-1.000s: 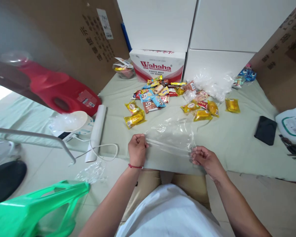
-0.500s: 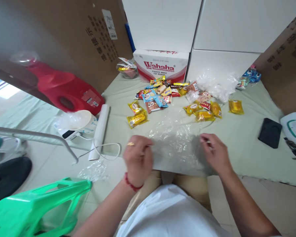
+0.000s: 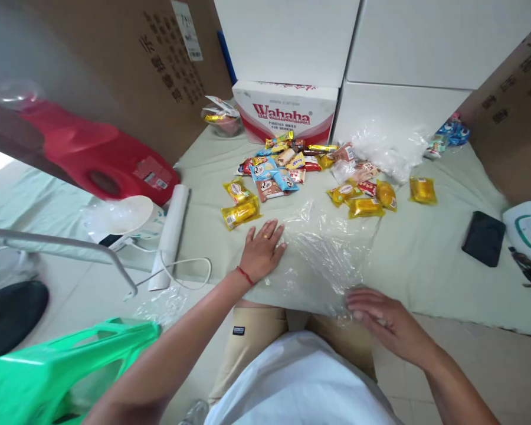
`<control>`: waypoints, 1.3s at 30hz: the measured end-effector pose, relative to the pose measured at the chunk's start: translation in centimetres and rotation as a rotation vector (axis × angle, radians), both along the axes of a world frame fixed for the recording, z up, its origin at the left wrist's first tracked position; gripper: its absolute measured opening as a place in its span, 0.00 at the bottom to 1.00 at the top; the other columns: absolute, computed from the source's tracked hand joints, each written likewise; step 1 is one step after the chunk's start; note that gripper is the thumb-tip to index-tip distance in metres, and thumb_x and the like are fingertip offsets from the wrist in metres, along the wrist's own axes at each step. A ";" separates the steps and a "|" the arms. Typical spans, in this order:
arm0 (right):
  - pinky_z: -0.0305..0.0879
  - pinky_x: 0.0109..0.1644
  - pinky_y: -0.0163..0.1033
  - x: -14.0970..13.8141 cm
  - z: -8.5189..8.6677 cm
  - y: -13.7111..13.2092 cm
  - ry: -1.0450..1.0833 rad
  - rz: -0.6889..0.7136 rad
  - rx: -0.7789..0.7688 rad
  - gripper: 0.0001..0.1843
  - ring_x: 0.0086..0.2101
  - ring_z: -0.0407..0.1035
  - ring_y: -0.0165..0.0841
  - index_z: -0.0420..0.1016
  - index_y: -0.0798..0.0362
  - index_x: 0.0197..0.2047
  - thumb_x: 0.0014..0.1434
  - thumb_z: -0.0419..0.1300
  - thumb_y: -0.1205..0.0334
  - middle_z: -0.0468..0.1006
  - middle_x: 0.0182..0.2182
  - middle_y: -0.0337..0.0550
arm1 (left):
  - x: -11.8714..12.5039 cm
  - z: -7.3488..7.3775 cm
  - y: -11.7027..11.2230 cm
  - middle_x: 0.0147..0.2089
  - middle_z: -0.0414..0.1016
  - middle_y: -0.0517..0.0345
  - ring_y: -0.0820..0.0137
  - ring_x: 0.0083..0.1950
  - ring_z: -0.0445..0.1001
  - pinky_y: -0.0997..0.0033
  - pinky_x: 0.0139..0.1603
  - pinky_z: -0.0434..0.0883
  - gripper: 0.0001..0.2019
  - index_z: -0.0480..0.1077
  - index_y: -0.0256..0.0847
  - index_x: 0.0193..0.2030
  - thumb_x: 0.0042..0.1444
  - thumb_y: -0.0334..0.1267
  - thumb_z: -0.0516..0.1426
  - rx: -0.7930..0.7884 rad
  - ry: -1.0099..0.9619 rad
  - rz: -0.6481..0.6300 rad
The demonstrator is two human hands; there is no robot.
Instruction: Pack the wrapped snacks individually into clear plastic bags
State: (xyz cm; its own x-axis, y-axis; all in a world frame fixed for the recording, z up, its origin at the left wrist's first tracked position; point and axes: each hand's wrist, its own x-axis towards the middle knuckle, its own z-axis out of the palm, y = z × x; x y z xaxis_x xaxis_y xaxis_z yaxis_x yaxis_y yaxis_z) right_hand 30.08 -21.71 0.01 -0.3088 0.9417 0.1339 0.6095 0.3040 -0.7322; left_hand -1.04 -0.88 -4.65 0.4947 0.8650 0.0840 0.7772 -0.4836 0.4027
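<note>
A thin clear plastic sheet or bag (image 3: pixel 312 260) lies crinkled over the front edge of the cloth-covered table. My left hand (image 3: pixel 263 251) rests flat on its left part, fingers spread. At the sheet's right front corner is my right hand (image 3: pixel 387 324), its fingers stretched to the left against the plastic and its thumb apart from them. Just beyond the left hand lie yellow-wrapped snacks (image 3: pixel 240 213). A pile of small packets (image 3: pixel 269 174) sits behind them, and more yellow packets (image 3: pixel 365 206) lie farther right.
A Wahaba-style white and red carton, printed Wahaha (image 3: pixel 287 115), stands at the back. A red jug (image 3: pixel 101 153), a white roll (image 3: pixel 170 236) and a cable (image 3: pixel 210 268) are on the left. A black wallet-like object (image 3: pixel 484 238) lies right. A green plastic stool (image 3: pixel 71 360) is on the floor.
My left hand has gone from a closed fist above the sheet to lying flat on it, fingers spread. My right hand has moved down toward the front edge. The plastic lies wider to the left.
</note>
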 end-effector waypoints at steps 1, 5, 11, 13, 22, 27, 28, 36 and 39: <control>0.76 0.61 0.47 0.1 0.8 1.1 0.022 -0.034 0.032 0.15 0.55 0.77 0.38 0.80 0.44 0.57 0.74 0.56 0.61 0.84 0.53 0.44 | 0.1 0.2 0.0 0.80 0.57 0.47 0.53 0.80 0.56 0.38 0.79 0.44 0.27 0.63 0.49 0.75 0.72 0.50 0.47 0.007 0.093 -0.029; 0.68 0.68 0.53 0.4 1.4 7.6 -0.158 -0.090 0.218 0.19 0.63 0.70 0.41 0.77 0.47 0.63 0.74 0.54 0.61 0.80 0.59 0.47 | 0.7 0.7 2.8 0.81 0.54 0.52 0.55 0.81 0.53 0.35 0.79 0.40 0.27 0.60 0.52 0.77 0.74 0.49 0.42 0.036 0.219 -0.165; 0.54 0.73 0.67 0.1 -2.8 11.2 -0.571 -0.149 0.129 0.25 0.72 0.55 0.51 0.71 0.53 0.69 0.74 0.53 0.55 0.60 0.74 0.57 | 0.6 3.3 6.6 0.77 0.62 0.44 0.53 0.78 0.58 0.40 0.76 0.55 0.25 0.68 0.42 0.70 0.71 0.45 0.48 0.068 0.005 -0.086; 0.54 0.72 0.68 -0.9 -3.2 9.5 -0.546 -0.273 0.191 0.26 0.72 0.53 0.52 0.69 0.54 0.70 0.74 0.53 0.55 0.60 0.73 0.59 | 1.0 5.1 4.3 0.68 0.73 0.43 0.55 0.71 0.66 0.44 0.73 0.61 0.20 0.73 0.40 0.62 0.70 0.42 0.49 0.202 -0.176 0.056; 0.74 0.58 0.53 -8.2 -2.1 2.2 -0.377 0.063 0.227 0.23 0.54 0.74 0.45 0.74 0.52 0.65 0.68 0.57 0.69 0.73 0.64 0.58 | 3.6 6.1 -1.7 0.46 0.83 0.52 0.59 0.54 0.77 0.54 0.59 0.73 0.11 0.78 0.43 0.41 0.57 0.30 0.54 -0.014 -0.247 0.009; 0.78 0.50 0.48 -10.5 -1.2 4.3 -0.572 0.032 -0.094 0.43 0.51 0.79 0.47 0.52 0.50 0.80 0.63 0.55 0.74 0.47 0.77 0.63 | 1.8 6.0 -1.5 0.43 0.78 0.52 0.63 0.46 0.76 0.63 0.45 0.75 0.10 0.75 0.43 0.40 0.65 0.40 0.53 0.025 -0.454 0.339; 0.78 0.48 0.46 -11.0 -0.7 5.4 -0.604 -0.006 -0.165 0.45 0.49 0.80 0.45 0.48 0.50 0.81 0.63 0.56 0.73 0.42 0.78 0.63 | 2.0 6.3 -2.3 0.43 0.77 0.52 0.63 0.46 0.76 0.65 0.43 0.75 0.11 0.74 0.43 0.42 0.67 0.44 0.53 0.023 -0.493 0.355; 0.77 0.53 0.45 -15.2 1.2 12.1 -0.621 -0.079 -0.306 0.39 0.55 0.77 0.47 0.49 0.58 0.80 0.68 0.53 0.66 0.44 0.77 0.66 | 6.3 4.2 -2.1 0.51 0.78 0.45 0.53 0.55 0.75 0.55 0.57 0.72 0.23 0.77 0.41 0.51 0.51 0.51 0.66 -0.095 -0.326 0.343; 0.79 0.47 0.46 -15.3 0.6 12.3 -0.651 -0.123 -0.298 0.37 0.47 0.81 0.45 0.52 0.58 0.79 0.69 0.50 0.67 0.41 0.78 0.65 | 6.0 2.7 1.8 0.30 0.76 0.57 0.65 0.36 0.74 0.67 0.42 0.70 0.13 0.75 0.42 0.30 0.60 0.48 0.57 -0.290 -0.394 0.424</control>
State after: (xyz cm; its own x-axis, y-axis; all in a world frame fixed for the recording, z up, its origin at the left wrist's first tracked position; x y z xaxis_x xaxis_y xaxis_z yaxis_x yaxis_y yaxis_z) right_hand 14.78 -9.44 0.61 -0.1280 0.9426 -0.3084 0.9669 0.0494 -0.2504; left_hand 4.94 0.93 -1.95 0.0847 0.9934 -0.0770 0.6438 0.0044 0.7651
